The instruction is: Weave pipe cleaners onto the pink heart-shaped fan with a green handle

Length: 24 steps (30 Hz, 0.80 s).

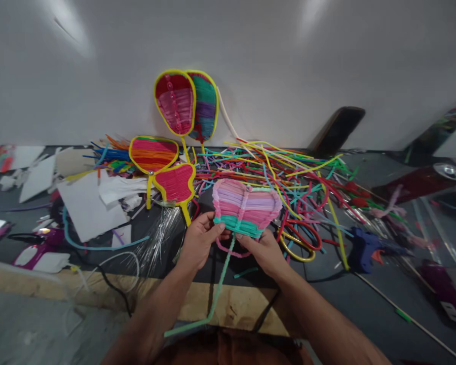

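Between my hands is a pipe cleaner tulip shape [247, 205], banded in pink, lilac and teal with a fuzzy pink outline. My left hand [201, 238] is closed on its lower left edge, thumb on the front. At the lower right edge my right hand [262, 251] pinches it, thumb near the middle. From its base a mint green pipe cleaner [222, 276] hangs down and bends to the left. A pink loop [233, 252] shows below the teal band. The fingertips behind the shape are hidden.
Loose pipe cleaners [266, 162] are heaped behind my hands. Yellow-rimmed pipe cleaner shapes [175, 185] stand and lie at left, some against the wall. Gold-handled scissors [298, 246] and a blue glue gun [365, 248] lie at right. A phone [340, 129] leans on the wall near a can [421, 182].
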{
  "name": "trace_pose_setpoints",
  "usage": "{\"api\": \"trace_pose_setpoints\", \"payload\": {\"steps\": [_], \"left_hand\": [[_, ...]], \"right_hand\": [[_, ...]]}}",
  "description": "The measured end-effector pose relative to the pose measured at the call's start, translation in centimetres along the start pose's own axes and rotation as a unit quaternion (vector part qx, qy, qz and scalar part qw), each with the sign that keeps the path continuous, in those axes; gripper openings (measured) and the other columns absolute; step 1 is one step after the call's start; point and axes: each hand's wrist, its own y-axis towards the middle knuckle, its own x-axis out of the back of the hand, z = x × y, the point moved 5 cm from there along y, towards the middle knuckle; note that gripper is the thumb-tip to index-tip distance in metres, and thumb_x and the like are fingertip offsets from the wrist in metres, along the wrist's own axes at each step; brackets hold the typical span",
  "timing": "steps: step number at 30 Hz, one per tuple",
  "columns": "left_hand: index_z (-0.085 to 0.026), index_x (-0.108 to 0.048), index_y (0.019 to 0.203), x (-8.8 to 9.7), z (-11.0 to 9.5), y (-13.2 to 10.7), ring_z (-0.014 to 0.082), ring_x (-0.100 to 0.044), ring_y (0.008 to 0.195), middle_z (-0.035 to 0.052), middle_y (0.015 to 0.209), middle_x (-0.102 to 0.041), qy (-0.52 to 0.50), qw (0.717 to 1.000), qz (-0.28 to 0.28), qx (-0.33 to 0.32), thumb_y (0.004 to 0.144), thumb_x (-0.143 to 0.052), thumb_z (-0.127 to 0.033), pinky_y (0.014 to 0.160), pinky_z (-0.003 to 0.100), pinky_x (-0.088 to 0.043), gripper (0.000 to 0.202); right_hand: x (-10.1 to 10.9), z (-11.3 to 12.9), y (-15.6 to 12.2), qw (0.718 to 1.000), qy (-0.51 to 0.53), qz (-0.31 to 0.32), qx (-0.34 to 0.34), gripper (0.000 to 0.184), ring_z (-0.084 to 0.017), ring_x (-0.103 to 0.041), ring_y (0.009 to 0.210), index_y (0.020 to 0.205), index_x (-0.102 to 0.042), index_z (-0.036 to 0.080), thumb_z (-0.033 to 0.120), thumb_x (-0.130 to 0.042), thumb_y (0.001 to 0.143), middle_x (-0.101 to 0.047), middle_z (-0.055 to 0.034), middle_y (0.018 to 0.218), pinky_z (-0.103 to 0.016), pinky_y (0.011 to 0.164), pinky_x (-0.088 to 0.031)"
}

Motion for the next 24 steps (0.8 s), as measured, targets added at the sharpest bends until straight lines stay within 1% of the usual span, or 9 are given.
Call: {"api": "trace_pose_setpoints", "payload": {"steps": [4, 6, 8, 10, 12, 14, 16, 20, 24], "left_hand": [[-0.015, -0.06, 0.085, 0.1, 0.1, 0.1, 0.0112, -0.062, 0.058, -0.001, 0.07, -0.068, -0.002, 1.0, -0.009, 0.001, 0.064, -0.075, -0.023, 0.058, 0.024, -0.054, 0.028], [-0.015, -0.06, 0.085, 0.1, 0.0, 0.1, 0.012, -0.063, 0.059, -0.0007, 0.07, -0.068, -0.009, 1.0, -0.01, 0.002, 0.064, -0.075, -0.023, 0.059, 0.025, -0.054, 0.027], [-0.015, -0.062, 0.087, -0.1, -0.2, 0.1, 0.0135, -0.064, 0.061, 0.0006, 0.072, -0.069, -0.016, 1.0, 0.001, 0.002, 0.065, -0.074, -0.026, 0.061, 0.027, -0.054, 0.027], [-0.015, -0.064, 0.089, -0.3, -0.5, 0.0, 0.0155, -0.065, 0.065, 0.0026, 0.075, -0.07, -0.019, 1.0, 0.018, 0.004, 0.065, -0.074, -0.028, 0.063, 0.028, -0.054, 0.029], [-0.015, -0.065, 0.09, -0.4, -0.7, -0.1, 0.0165, -0.066, 0.068, 0.0039, 0.078, -0.07, -0.016, 0.999, 0.034, 0.006, 0.065, -0.074, -0.03, 0.064, 0.029, -0.055, 0.031], [-0.016, -0.066, 0.091, -0.3, -0.8, -0.1, 0.0161, -0.066, 0.068, 0.0041, 0.079, -0.07, -0.014, 0.999, 0.04, 0.006, 0.067, -0.073, -0.03, 0.065, 0.029, -0.055, 0.029], [-0.017, -0.066, 0.091, 0.0, -0.8, 0.0, 0.0152, -0.065, 0.068, 0.0038, 0.082, -0.07, -0.013, 0.999, 0.039, 0.002, 0.068, -0.073, -0.029, 0.064, 0.028, -0.054, 0.027], [-0.017, -0.066, 0.092, 0.4, -0.6, 0.1, 0.0131, -0.063, 0.068, 0.0031, 0.081, -0.069, 0.004, 0.999, 0.037, -0.006, 0.066, -0.074, -0.024, 0.063, 0.024, -0.053, 0.028], [-0.016, -0.067, 0.094, 0.6, -0.6, 0.2, 0.0121, -0.062, 0.067, 0.0023, 0.076, -0.07, 0.026, 0.999, 0.02, -0.026, 0.067, -0.074, -0.024, 0.065, 0.024, -0.052, 0.029]], "right_hand": [[-0.3, -0.1, 0.0, 0.999, 0.02, 0.029, -0.011, 0.025, -0.021, -0.063, 0.094, 0.098, -0.069, 0.025, 0.035, -0.067, 0.076, -0.07, -0.0016, 0.101, -0.039, 0.091, -0.046], [-0.5, 0.1, 0.0, 0.999, 0.022, 0.044, -0.015, 0.028, -0.022, -0.063, 0.096, 0.101, -0.068, 0.024, 0.034, -0.068, 0.075, -0.07, -0.0021, 0.103, -0.04, 0.092, -0.045], [-0.6, 0.4, 0.0, 0.998, 0.023, 0.05, -0.01, 0.027, -0.022, -0.062, 0.097, 0.101, -0.068, 0.024, 0.034, -0.067, 0.076, -0.07, -0.0023, 0.102, -0.04, 0.093, -0.045], [-0.4, 0.7, 0.0, 0.999, 0.015, 0.039, -0.001, 0.022, -0.022, -0.062, 0.094, 0.096, -0.069, 0.023, 0.036, -0.064, 0.078, -0.07, -0.0022, 0.096, -0.039, 0.09, -0.046], [-0.1, 0.8, 0.0, 1.0, -0.002, 0.019, 0.004, 0.018, -0.02, -0.062, 0.084, 0.086, -0.069, 0.022, 0.037, -0.062, 0.079, -0.07, -0.0013, 0.084, -0.037, 0.083, -0.049], [0.1, 0.7, 0.0, 1.0, -0.018, 0.009, 0.011, 0.019, -0.018, -0.061, 0.074, 0.079, -0.069, 0.021, 0.039, -0.062, 0.079, -0.068, -0.0004, 0.074, -0.035, 0.077, -0.05], [0.1, 0.7, 0.0, 0.999, -0.023, 0.007, 0.022, 0.021, -0.018, -0.06, 0.072, 0.077, -0.069, 0.02, 0.04, -0.062, 0.078, -0.067, -0.0003, 0.073, -0.034, 0.075, -0.05], [0.0, 0.8, 0.2, 0.999, -0.013, 0.009, 0.031, 0.02, -0.019, -0.062, 0.078, 0.083, -0.07, 0.022, 0.04, -0.063, 0.077, -0.069, -0.0007, 0.079, -0.035, 0.079, -0.049], [-0.3, 1.2, 0.3, 0.999, -0.026, 0.031, 0.036, 0.021, -0.02, -0.062, 0.086, 0.093, -0.069, 0.023, 0.036, -0.063, 0.077, -0.07, -0.0013, 0.091, -0.036, 0.085, -0.047]]}}
